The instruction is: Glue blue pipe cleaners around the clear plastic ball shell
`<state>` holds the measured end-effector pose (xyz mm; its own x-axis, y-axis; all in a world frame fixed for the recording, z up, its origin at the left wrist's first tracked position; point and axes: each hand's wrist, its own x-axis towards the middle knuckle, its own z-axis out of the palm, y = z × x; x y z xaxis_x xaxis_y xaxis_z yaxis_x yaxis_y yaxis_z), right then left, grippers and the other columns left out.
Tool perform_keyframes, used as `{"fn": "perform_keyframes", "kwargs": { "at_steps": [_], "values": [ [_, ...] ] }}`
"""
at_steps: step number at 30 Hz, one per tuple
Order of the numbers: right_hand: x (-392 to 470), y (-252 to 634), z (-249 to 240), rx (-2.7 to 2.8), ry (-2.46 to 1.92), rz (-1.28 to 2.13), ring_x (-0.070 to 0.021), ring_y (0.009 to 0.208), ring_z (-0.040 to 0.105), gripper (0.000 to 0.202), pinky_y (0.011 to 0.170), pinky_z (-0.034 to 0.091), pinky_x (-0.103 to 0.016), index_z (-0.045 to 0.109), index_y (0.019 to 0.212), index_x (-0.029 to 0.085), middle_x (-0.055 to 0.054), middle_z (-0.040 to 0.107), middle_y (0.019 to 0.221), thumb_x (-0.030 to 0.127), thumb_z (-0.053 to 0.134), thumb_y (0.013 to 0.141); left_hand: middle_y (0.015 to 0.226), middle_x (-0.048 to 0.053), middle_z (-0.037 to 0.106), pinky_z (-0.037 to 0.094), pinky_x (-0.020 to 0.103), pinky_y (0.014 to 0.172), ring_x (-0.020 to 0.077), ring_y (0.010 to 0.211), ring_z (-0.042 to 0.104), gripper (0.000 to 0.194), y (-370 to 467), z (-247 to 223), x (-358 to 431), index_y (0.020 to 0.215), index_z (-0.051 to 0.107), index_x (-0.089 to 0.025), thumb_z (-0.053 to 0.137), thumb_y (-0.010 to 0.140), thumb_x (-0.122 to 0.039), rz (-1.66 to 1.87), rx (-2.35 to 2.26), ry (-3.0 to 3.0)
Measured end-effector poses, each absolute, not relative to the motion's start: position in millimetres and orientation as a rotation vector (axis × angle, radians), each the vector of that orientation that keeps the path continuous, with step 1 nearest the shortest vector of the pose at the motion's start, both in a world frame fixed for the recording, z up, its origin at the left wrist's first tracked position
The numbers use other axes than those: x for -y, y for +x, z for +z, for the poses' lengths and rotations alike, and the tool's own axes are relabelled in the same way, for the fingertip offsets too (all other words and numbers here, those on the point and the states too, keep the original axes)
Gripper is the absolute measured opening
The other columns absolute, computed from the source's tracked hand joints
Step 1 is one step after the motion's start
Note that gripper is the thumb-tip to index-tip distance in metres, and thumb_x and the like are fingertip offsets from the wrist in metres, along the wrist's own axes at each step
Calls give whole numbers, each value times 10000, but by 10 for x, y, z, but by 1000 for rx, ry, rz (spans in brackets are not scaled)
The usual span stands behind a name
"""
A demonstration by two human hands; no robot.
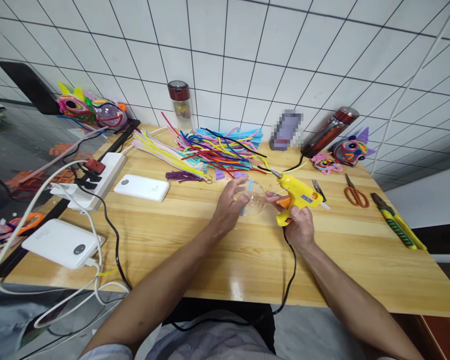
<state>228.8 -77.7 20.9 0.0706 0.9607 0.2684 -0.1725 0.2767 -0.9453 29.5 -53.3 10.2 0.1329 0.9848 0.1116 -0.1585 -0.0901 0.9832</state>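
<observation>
My left hand (230,202) holds a clear, round, see-through ball (256,199) near the middle of the table. A light blue strip (250,185) shows on the ball. In my right hand (300,225) is a yellow glue gun (300,192) with an orange trigger, its metal nozzle pointing up and left above the ball. The fingers of my right hand reach towards the ball's right side; whether they touch it I cannot tell. Small purple pieces (230,174) lie just behind the ball.
Colourful pipe cleaners (217,150) lie at the back. Orange-handled scissors (356,195) and green-yellow pliers (397,222) are on the right. A power strip (107,177) and white power banks (141,187) are on the left. The glue gun's black cord hangs over the front edge.
</observation>
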Motion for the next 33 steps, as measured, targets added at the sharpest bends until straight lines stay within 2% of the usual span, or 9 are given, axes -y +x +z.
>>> {"fn": "perform_keyframes", "kwargs": {
  "at_steps": [5, 9, 12, 15, 18, 23, 26, 29, 33],
  "values": [
    [781, 2278, 222, 1125, -908, 1057, -419, 1157, 820, 435, 1167, 583, -648, 860, 895, 288, -67, 833, 795, 700, 897, 760, 1623, 145, 618, 517, 538, 1214, 363, 1454, 627, 539, 291, 103, 541, 1463, 620, -222, 675, 972, -438, 1251, -957, 1234],
    [775, 2284, 221, 1138, -891, 1047, -408, 1114, 832, 428, 1147, 604, -636, 867, 870, 282, -69, 838, 811, 701, 877, 785, 1563, 150, 665, 475, 508, 1257, 340, 1449, 629, 540, 286, 119, 528, 1435, 639, -200, 604, 1025, -550, 1286, -940, 1261],
    [777, 2277, 223, 1148, -888, 1041, -408, 1124, 830, 439, 1145, 607, -632, 867, 850, 278, -75, 841, 825, 714, 863, 793, 1503, 159, 697, 517, 513, 1204, 356, 1414, 654, 584, 290, 135, 521, 1409, 640, -194, 628, 1010, -621, 1279, -946, 1232],
    [782, 2266, 219, 1152, -894, 1041, -408, 1153, 821, 451, 1171, 588, -639, 864, 858, 279, -75, 842, 833, 725, 863, 788, 1514, 164, 685, 546, 528, 1168, 354, 1372, 680, 541, 302, 139, 524, 1406, 630, -196, 677, 995, -545, 1248, -995, 1230],
    [781, 2267, 211, 1142, -903, 1044, -412, 1156, 817, 453, 1160, 593, -644, 837, 816, 277, -77, 837, 827, 728, 866, 782, 1514, 147, 683, 511, 522, 1226, 328, 1397, 656, 459, 314, 138, 535, 1390, 652, -210, 658, 1012, -469, 1298, -1031, 1340],
    [767, 2298, 213, 1115, -896, 1019, -400, 1134, 820, 435, 1123, 616, -631, 851, 871, 284, -71, 834, 804, 706, 875, 771, 1530, 150, 656, 474, 511, 1271, 324, 1460, 602, 526, 303, 156, 565, 1456, 654, -226, 650, 1026, -530, 1327, -1015, 1490],
    [758, 2312, 231, 1108, -898, 1005, -397, 1142, 819, 422, 1140, 606, -633, 860, 875, 287, -70, 836, 812, 698, 872, 777, 1565, 150, 629, 466, 517, 1279, 335, 1496, 574, 560, 283, 167, 579, 1488, 643, -228, 538, 1079, -595, 1288, -950, 1454],
    [750, 2312, 248, 1102, -904, 1006, -402, 1144, 817, 416, 1140, 607, -642, 856, 854, 292, -66, 826, 792, 699, 876, 770, 1606, 131, 608, 470, 530, 1272, 339, 1524, 553, 547, 276, 163, 579, 1495, 632, -245, 441, 1110, -583, 1259, -924, 1384],
    [753, 2298, 257, 1102, -910, 1008, -397, 1122, 822, 421, 1151, 603, -635, 860, 849, 285, -67, 817, 782, 697, 885, 760, 1635, 152, 593, 435, 530, 1305, 336, 1569, 523, 497, 290, 144, 561, 1454, 616, -215, 545, 1071, -523, 1263, -921, 1377]
  ]
}}
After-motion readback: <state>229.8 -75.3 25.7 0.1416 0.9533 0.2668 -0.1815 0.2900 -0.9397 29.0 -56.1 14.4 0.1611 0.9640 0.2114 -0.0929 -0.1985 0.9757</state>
